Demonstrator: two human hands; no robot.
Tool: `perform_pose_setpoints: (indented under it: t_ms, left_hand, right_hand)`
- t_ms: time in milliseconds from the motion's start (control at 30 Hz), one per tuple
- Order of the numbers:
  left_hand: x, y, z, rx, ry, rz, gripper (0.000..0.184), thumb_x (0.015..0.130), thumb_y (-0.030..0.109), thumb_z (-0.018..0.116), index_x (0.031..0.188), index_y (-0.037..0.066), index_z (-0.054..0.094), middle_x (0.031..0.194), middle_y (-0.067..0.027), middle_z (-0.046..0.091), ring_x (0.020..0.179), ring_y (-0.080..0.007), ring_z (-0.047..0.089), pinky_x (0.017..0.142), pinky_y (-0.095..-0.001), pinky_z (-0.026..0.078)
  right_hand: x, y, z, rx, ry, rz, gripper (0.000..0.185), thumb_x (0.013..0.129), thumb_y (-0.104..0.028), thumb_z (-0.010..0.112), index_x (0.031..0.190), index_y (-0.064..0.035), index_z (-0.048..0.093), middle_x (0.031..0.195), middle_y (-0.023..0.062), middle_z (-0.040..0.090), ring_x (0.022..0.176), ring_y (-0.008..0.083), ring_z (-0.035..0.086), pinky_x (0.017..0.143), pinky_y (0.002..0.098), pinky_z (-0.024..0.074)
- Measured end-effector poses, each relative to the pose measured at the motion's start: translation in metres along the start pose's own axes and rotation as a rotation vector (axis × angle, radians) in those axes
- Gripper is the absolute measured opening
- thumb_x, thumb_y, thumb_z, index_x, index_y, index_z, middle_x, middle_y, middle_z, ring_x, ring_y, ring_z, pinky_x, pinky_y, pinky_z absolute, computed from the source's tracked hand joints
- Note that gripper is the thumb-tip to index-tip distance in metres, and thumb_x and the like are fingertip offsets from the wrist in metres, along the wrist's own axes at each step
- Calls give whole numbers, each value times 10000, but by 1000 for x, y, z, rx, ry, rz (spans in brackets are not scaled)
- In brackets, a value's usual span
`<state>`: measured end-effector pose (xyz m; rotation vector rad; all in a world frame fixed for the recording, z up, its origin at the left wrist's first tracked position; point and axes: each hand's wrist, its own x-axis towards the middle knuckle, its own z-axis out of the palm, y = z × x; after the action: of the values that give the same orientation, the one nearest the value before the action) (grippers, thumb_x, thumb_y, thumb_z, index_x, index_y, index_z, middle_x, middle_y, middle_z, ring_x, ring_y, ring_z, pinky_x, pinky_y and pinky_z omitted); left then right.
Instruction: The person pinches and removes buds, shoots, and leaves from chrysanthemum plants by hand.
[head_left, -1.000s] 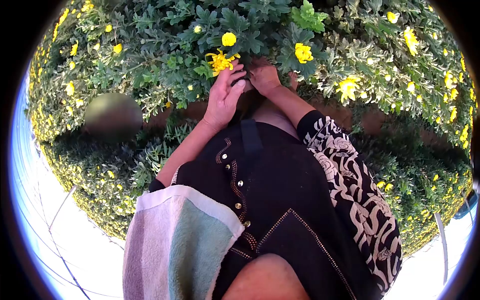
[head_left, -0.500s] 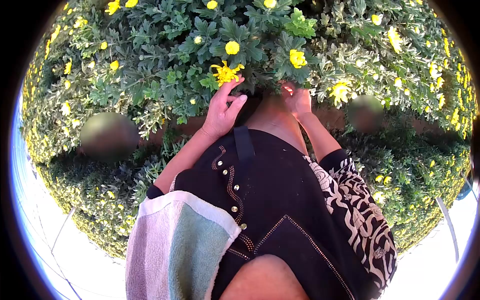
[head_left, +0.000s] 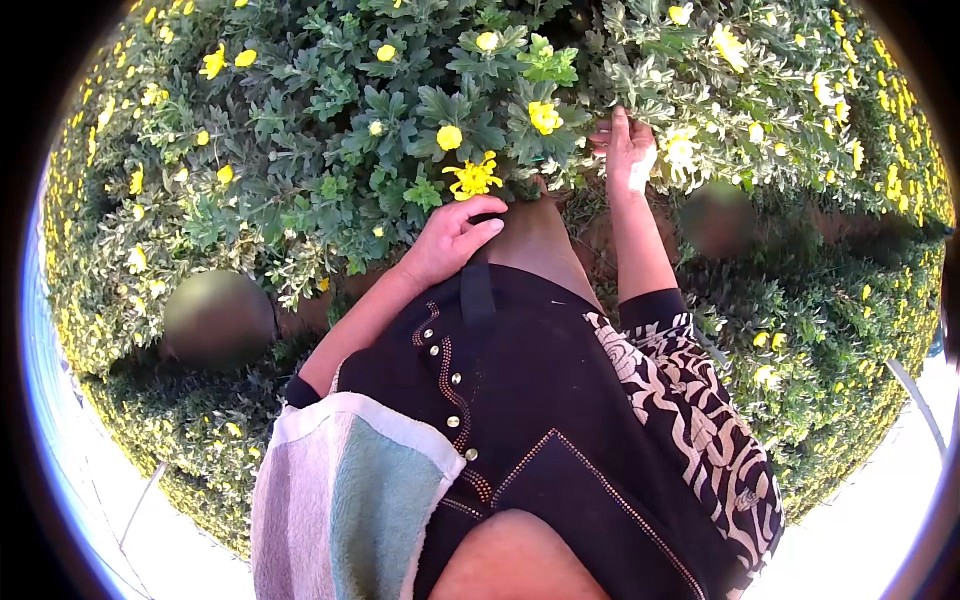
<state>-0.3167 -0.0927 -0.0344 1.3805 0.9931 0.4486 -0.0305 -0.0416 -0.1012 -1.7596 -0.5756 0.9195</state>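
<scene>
Just below a fully opened yellow flower [head_left: 473, 177] is my left hand [head_left: 452, 240], its fingers bent together toward the thumb; whether it grips the stem is hidden. My right hand [head_left: 627, 152] reaches into the leaves at the edge of the flower bushes [head_left: 330, 110], thumb raised and fingers curled among the foliage. What those fingers hold, if anything, cannot be made out. Two round yellow flowers [head_left: 449, 137] [head_left: 545, 117] stand above and between the hands, and a pale yellow flower [head_left: 681, 151] is right of my right hand.
A towel [head_left: 340, 490] with grey, white and green stripes hangs over my left side. Behind me runs another row of yellow-flowered bushes [head_left: 800, 350], with brown soil [head_left: 597, 250] between the rows. A thin pale pole [head_left: 918, 402] stands at the right.
My right hand has moved right, away from my left hand, to leaves farther along. My left hand has dropped slightly below the open flower, its fingers drawn closer together. The view has shifted.
</scene>
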Motion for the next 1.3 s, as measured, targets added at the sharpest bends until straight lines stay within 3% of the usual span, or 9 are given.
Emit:
perform_pose_setpoints:
  t_ms: [133, 233, 433, 533, 600, 700, 867, 1100, 1300]
  left_hand:
    - [7, 11, 6, -39, -68, -29, 239, 936, 193, 582, 1060, -1, 648, 912, -53, 677, 815, -120, 610, 758, -278, 483]
    - [4, 11, 1, -28, -92, -60, 233, 939, 196, 588, 1043, 2, 662, 922, -50, 684, 839, -115, 612, 779, -271, 481]
    - [-23, 23, 1, -213, -21, -224, 232, 950, 168, 556, 1051, 1, 682, 1064, -37, 687, 962, -99, 596, 881, -265, 460]
    - [-44, 37, 5, -309, 133, -328, 234, 951, 170, 550, 1054, 7, 684, 1088, -37, 682, 973, -93, 591, 883, -258, 458]
    - [-59, 31, 11, -366, 188, -298, 230, 946, 165, 554, 1054, 10, 684, 1106, -40, 676, 984, -90, 590, 878, -252, 458]
    - [-76, 38, 20, -413, 325, -342, 240, 947, 186, 581, 1061, 1, 685, 1014, -27, 682, 917, -90, 601, 855, -253, 476]
    - [-98, 45, 30, -512, 482, -368, 226, 951, 123, 555, 1095, -23, 649, 1046, -60, 679, 993, -119, 621, 933, -269, 473]
    - [-131, 37, 45, -467, 651, -362, 217, 956, 150, 545, 1084, 14, 654, 1054, -51, 679, 992, -135, 621, 883, -275, 487]
    - [-145, 37, 40, -585, 773, -340, 226, 945, 168, 546, 1087, 26, 650, 1057, -83, 682, 1015, -167, 637, 855, -313, 511]
  right_hand:
    - [37, 5, -13, 242, -62, 59, 309, 967, -291, 591, 986, 6, 508, 922, 182, 688, 746, 206, 709, 483, 231, 553]
    - [40, -5, -20, 152, -74, 86, 444, 938, -355, 624, 1060, 55, 506, 939, 193, 684, 703, 213, 708, 466, 257, 563]
    - [25, -22, -31, -129, -440, 467, 719, 892, -685, 468, 799, 10, 623, 758, 156, 689, 621, 232, 700, 469, 293, 555]
    - [17, -18, -16, 120, -589, 247, 621, 938, -576, 512, 1023, 21, 662, 968, 137, 693, 888, 202, 688, 726, 312, 555]
    - [14, -34, 4, 63, -565, 65, 420, 962, -324, 594, 1250, -19, 587, 1213, 116, 617, 1099, 199, 603, 918, 315, 480]
    - [32, -47, 34, 119, -503, -139, 393, 975, -228, 564, 1294, -1, 528, 1301, 127, 560, 1254, 222, 492, 1063, 346, 378]
    - [77, -67, 82, 186, -553, -226, 341, 999, -216, 515, 1284, -33, 547, 1292, 110, 582, 1219, 212, 537, 974, 320, 420]
    - [92, -78, 119, 77, -620, -62, 191, 941, -135, 616, 1103, -46, 666, 1000, 57, 709, 919, 136, 670, 746, 241, 476]
    - [85, -89, 143, -50, -825, -262, 218, 960, -114, 577, 1138, -23, 664, 1064, 61, 693, 992, 140, 644, 867, 272, 490]
